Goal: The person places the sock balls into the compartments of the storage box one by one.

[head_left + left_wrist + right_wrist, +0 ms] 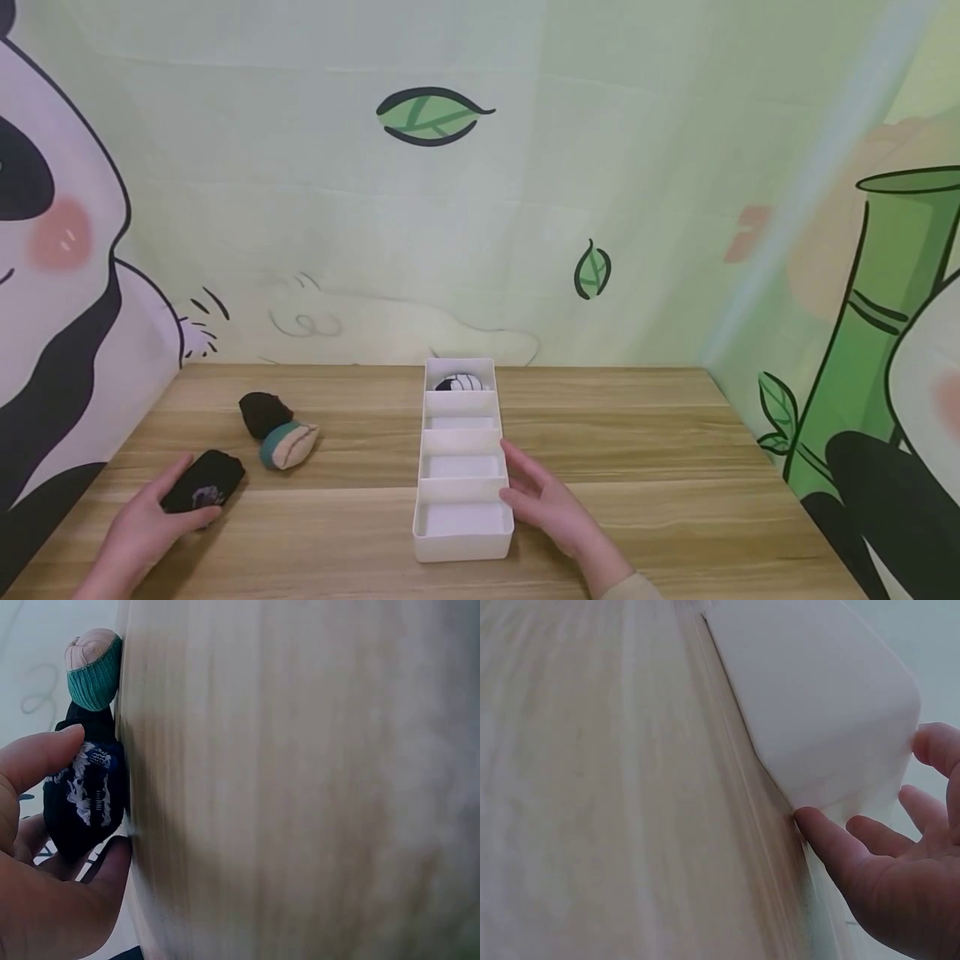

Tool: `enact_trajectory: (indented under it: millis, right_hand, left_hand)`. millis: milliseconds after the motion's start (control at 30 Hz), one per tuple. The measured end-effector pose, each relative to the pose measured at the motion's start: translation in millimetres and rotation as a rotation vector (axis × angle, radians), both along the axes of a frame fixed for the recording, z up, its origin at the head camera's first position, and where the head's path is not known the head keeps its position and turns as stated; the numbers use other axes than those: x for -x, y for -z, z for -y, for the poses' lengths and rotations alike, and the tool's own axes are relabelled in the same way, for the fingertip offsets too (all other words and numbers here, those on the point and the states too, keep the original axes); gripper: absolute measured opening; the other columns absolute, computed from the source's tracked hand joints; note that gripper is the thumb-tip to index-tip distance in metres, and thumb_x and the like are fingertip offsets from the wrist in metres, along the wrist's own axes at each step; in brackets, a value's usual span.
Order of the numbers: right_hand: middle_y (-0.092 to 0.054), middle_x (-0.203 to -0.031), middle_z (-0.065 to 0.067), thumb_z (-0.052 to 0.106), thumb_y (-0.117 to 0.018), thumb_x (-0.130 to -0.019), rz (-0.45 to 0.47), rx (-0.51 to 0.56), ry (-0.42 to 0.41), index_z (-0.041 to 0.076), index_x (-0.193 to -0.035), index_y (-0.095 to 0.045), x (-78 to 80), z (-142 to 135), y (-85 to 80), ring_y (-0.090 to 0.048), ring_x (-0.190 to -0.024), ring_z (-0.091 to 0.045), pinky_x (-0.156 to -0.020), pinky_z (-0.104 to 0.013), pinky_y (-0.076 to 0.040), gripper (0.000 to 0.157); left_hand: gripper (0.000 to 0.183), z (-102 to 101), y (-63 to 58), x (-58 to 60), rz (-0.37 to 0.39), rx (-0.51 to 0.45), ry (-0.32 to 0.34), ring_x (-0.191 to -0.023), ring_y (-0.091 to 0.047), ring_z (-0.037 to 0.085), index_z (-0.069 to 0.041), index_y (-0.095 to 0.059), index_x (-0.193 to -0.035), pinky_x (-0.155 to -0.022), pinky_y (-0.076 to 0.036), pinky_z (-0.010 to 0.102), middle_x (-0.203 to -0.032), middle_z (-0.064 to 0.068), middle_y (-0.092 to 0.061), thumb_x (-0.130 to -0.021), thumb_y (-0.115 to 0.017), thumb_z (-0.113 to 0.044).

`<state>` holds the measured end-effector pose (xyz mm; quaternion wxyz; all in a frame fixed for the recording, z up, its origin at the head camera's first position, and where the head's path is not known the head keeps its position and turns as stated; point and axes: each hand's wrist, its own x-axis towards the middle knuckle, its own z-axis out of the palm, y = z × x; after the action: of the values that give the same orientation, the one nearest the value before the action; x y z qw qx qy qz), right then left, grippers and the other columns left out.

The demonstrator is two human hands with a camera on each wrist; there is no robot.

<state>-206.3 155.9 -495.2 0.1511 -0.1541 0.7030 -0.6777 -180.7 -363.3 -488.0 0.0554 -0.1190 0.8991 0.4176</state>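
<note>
My left hand [146, 525] grips a black rolled sock [204, 482] with a pale pattern, thumb on one side and fingers on the other. In the left wrist view that sock [84, 795] is close beside the wooden surface. Just beyond it lie a plain black rolled sock [264, 414] and a teal and pale pink rolled sock [291, 446], touching each other. My right hand [551, 508] rests its fingertips against the right side of a long white divided box [463, 547]. In the right wrist view the fingers spread along the box wall [832, 761].
A black and white striped rolled sock [461, 382] sits in the box's farthest compartment. The wooden table [637, 442] ends at a printed cloth backdrop [300, 208] with pandas, leaves and bamboo, which also borders the left and right sides.
</note>
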Motion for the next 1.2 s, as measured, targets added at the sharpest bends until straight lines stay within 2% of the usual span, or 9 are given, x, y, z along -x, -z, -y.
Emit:
enact_trajectory:
  millis: [367,600,800,1033,1200]
  right_hand:
    - [-0.022,-0.159,-0.024,0.009,-0.063,-0.097,0.012,-0.001,0.005,0.010,-0.157,-0.028,-1.0,1.5,-2.9,-0.037,-0.136,-0.046,-0.101,-0.042,-0.046,0.069]
    - [-0.021,-0.159,-0.025,0.007,-0.063,-0.096,0.013,0.003,0.011,0.009,-0.156,-0.028,-1.6,1.2,-2.6,-0.035,-0.136,-0.048,-0.102,-0.043,-0.045,0.069]
    - [-0.021,-0.159,-0.025,0.010,-0.064,-0.096,0.013,0.001,0.012,0.009,-0.156,-0.028,-1.5,1.0,-2.7,-0.036,-0.136,-0.047,-0.102,-0.044,-0.045,0.070]
    - [-0.022,-0.159,-0.024,0.011,-0.065,-0.096,0.008,-0.012,0.017,0.012,-0.156,-0.030,-1.2,0.9,-2.8,-0.037,-0.136,-0.046,-0.102,-0.044,-0.046,0.069]
    - [-0.022,-0.159,-0.024,0.010,-0.064,-0.096,0.005,-0.008,0.015,0.012,-0.156,-0.031,-1.1,0.7,-2.3,-0.038,-0.135,-0.046,-0.101,-0.044,-0.046,0.069]
  left_hand:
    - [0.109,1.1,1.4,0.9,0.015,0.002,-0.013,-0.129,-0.023,0.058,-0.008,-0.009,-0.157,-0.098,-0.027,0.065,-0.150,0.044,-0.012,-0.082,-0.079,-0.043]
    - [0.100,-0.2,1.2,1.3,-0.027,0.038,-0.027,-0.124,-0.032,0.053,-0.004,-0.019,-0.156,-0.091,-0.032,0.052,-0.147,0.044,-0.021,-0.082,-0.080,-0.034]
    - [0.096,-0.5,1.3,1.7,-0.021,0.034,-0.044,-0.126,-0.031,0.055,-0.002,-0.023,-0.155,-0.094,-0.030,0.058,-0.147,0.044,-0.022,-0.082,-0.080,-0.030]
    - [0.094,-0.8,-0.3,0.4,-0.019,0.038,-0.056,-0.125,-0.031,0.054,-0.002,-0.026,-0.154,-0.093,-0.031,0.055,-0.147,0.043,-0.023,-0.082,-0.080,-0.030]
    - [0.094,-2.0,-3.0,0.2,-0.009,0.037,-0.077,-0.126,-0.030,0.054,-0.004,-0.025,-0.155,-0.095,-0.030,0.058,-0.148,0.043,-0.022,-0.082,-0.079,-0.030]
